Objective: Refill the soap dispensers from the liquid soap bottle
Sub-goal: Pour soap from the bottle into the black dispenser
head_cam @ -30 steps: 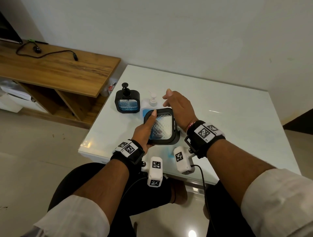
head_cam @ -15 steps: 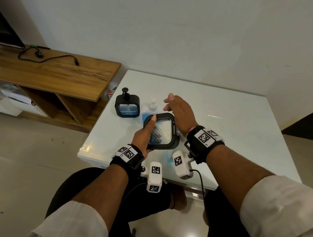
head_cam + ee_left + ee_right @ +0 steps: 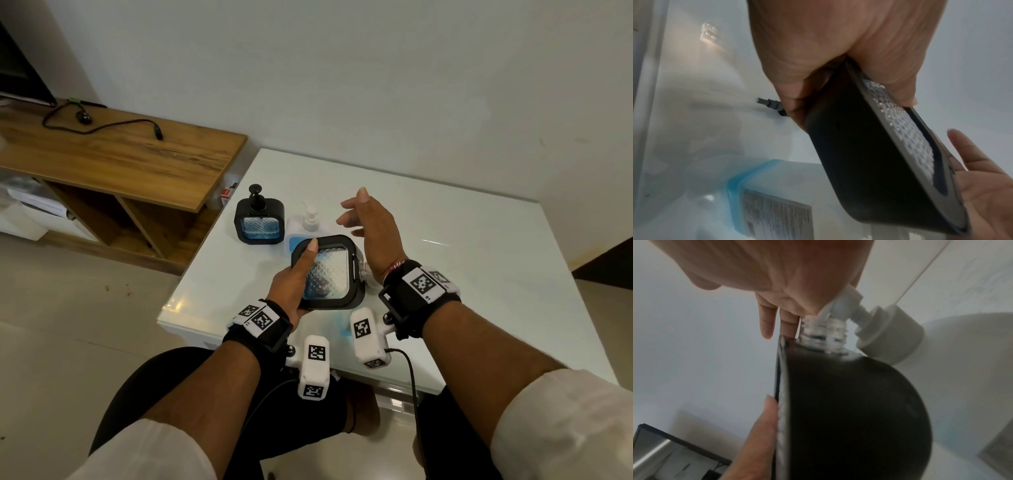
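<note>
Held dispenser (image 3: 327, 272): black frame, clear diamond-textured window, blue at bottom. Second dispenser (image 3: 259, 222), upper left of it: black frame and pump, blue-tinted window. Soap bottle (image 3: 298, 236): white pump, blue liquid. Table (image 3: 479, 257): glossy white. Cabinet (image 3: 120, 154), left: wood grain.

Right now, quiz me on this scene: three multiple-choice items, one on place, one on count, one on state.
1. The standing dispenser is: A) on the table, left of the soap bottle; B) in a sink; C) on a chair.
2. Black dispensers in view: A) one; B) two; C) three.
3. The neck of the held dispenser in the left hand is: A) pump-capped; B) open; C) taped.
Answers: 1 A, it stands beside the bottle; 2 B, one standing, one held; 3 B, bare threads show.
</note>
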`<state>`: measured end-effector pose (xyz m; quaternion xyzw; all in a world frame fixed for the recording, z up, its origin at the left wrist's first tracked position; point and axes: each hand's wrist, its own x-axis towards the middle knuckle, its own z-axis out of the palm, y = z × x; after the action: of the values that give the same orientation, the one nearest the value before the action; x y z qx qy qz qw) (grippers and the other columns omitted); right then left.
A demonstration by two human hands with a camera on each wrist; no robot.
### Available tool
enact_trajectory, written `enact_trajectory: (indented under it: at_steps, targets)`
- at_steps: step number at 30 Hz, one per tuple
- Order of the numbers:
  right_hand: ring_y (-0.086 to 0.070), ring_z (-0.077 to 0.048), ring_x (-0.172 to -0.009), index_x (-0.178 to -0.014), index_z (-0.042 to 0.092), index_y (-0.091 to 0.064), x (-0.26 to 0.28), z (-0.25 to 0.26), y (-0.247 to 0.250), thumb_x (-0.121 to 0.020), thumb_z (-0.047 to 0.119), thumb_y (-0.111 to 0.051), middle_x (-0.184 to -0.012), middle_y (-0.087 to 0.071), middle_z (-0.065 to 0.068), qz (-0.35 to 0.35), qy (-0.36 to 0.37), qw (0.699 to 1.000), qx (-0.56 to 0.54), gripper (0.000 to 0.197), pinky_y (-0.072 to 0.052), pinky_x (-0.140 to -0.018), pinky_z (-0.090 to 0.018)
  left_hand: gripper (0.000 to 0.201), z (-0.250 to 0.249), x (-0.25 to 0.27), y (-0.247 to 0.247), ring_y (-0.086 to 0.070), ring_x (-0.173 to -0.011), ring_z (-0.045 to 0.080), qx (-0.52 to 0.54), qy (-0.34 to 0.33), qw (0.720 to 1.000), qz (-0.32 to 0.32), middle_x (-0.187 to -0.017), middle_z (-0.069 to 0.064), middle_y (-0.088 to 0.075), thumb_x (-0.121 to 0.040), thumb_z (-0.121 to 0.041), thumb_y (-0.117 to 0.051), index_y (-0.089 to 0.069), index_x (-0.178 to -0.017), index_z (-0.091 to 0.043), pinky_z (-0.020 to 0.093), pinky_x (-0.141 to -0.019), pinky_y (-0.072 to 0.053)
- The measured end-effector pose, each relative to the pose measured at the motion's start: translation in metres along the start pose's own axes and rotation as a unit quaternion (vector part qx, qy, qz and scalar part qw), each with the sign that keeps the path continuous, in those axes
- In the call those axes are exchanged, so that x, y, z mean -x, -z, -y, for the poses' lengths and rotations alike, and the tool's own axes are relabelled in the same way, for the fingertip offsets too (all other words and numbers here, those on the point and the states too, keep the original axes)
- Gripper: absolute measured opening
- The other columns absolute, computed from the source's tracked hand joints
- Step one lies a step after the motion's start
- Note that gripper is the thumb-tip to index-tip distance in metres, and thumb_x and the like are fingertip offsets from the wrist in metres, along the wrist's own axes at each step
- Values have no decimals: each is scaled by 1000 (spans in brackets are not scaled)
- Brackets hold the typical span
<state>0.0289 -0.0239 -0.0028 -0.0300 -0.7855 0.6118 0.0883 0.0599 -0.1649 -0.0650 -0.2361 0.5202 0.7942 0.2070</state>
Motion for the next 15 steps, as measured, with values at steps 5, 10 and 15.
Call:
enact_trajectory:
  at_steps: [5, 10, 15]
  targets:
    - [-63, -19, -96, -97, 26, -64, -1, 3, -2, -91, 61, -28, -94, -69, -5, 7, 10, 1000, -12, 51, -49, -89, -36, 88, 0, -1, 1, -73, -106, 29, 6, -1, 1000, -3, -114, 8, -77, -55, -65, -79, -68, -126, -15, 49, -92, -60]
    - [-59, -2, -81, -96, 21, -64, 0, -3, -2, -86, 69, -29, -87, -66, 2, 15, 34, 999, 21, 61, -43, -78, -23, 87, 0, -1, -1, -74, -105, 27, 10, -3, 1000, 1, -112, 7, -78, -54, -65, -80, -69, -124, -15, 45, -87, -62]
    - [-58, 1, -78, -95, 14, -63, 5, -5, -4, -82, 70, -31, -81, -63, 9, 15, 61, 997, 36, 66, -43, -75, -16, 78, 0, 2, -1, -75, -101, 26, 14, -4, 1000, -2, -109, 7, -78, -59, -61, -79, -70, -120, -15, 41, -79, -62]
